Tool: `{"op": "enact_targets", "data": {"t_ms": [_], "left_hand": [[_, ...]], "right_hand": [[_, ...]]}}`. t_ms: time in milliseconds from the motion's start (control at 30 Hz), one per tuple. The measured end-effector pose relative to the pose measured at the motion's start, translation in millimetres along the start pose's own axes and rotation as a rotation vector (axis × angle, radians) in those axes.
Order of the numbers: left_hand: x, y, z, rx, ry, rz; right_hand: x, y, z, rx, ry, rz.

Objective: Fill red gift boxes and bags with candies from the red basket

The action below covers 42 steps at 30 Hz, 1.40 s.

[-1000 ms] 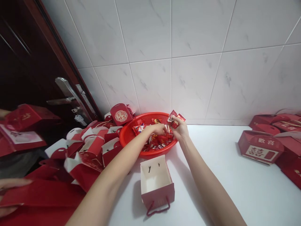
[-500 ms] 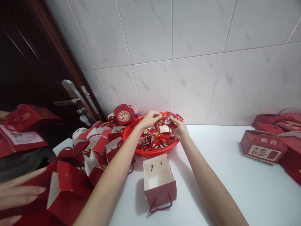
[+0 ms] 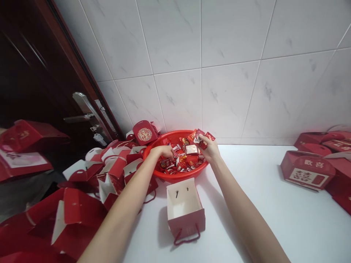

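A red plastic basket stands against the wall with wrapped candies heaped in it. My left hand is down among the candies at the basket's left side, its fingers curled; what they pinch, if anything, is hidden. Over the basket's right rim, my right hand grips several red candy packets between thumb and fingers. In front of the basket an open gift box with a white inside and a dark red cord handle sits on the white table; no candies show in it.
Many open red gift boxes are piled at the left, beside a dark door with a metal handle. Closed red boxes stand at the right. A tiled wall rises behind the table.
My left hand has moved left and down, away from my right hand and into the candies. My right hand stays nearly still with its packets. Another person's hand at lower left has gone from view.
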State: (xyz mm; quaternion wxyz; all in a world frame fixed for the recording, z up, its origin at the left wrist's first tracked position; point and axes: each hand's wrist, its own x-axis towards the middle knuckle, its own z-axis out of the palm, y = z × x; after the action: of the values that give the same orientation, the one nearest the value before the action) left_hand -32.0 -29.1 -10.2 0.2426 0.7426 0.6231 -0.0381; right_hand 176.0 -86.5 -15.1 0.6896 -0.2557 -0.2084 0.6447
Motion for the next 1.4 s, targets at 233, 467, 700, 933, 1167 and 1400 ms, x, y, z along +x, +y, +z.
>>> {"op": "enact_targets", "data": {"t_ms": [233, 467, 700, 933, 1167, 1400], "left_hand": [[2.7, -3.5, 9.4, 0.036, -0.061, -0.099], [0.5, -0.4, 10.6, 0.002, -0.106, -0.099], [-6.8, 6.9, 5.3, -0.210, -0.137, 0.014], [-20.3, 22.3, -3.8, -0.671, 0.235, 0.286], [-47.7, 52.3, -1.8, -0.980, 0.364, 0.467], [-95.1, 54.9, 1.5, -1.102, 0.416, 0.560]], "right_hand": [[-0.8, -0.2, 0.4, -0.021, 0.008, 0.013], [-0.4, 0.5, -1.6, -0.035, -0.052, 0.005], [0.4, 2.0, -3.9, -0.053, -0.098, -0.019], [2.1, 3.1, -6.2, -0.057, -0.122, -0.017], [-3.3, -1.9, -4.8, -0.179, -0.295, -0.042], [-35.0, -43.2, 9.4, -0.396, -0.604, -0.082]]}}
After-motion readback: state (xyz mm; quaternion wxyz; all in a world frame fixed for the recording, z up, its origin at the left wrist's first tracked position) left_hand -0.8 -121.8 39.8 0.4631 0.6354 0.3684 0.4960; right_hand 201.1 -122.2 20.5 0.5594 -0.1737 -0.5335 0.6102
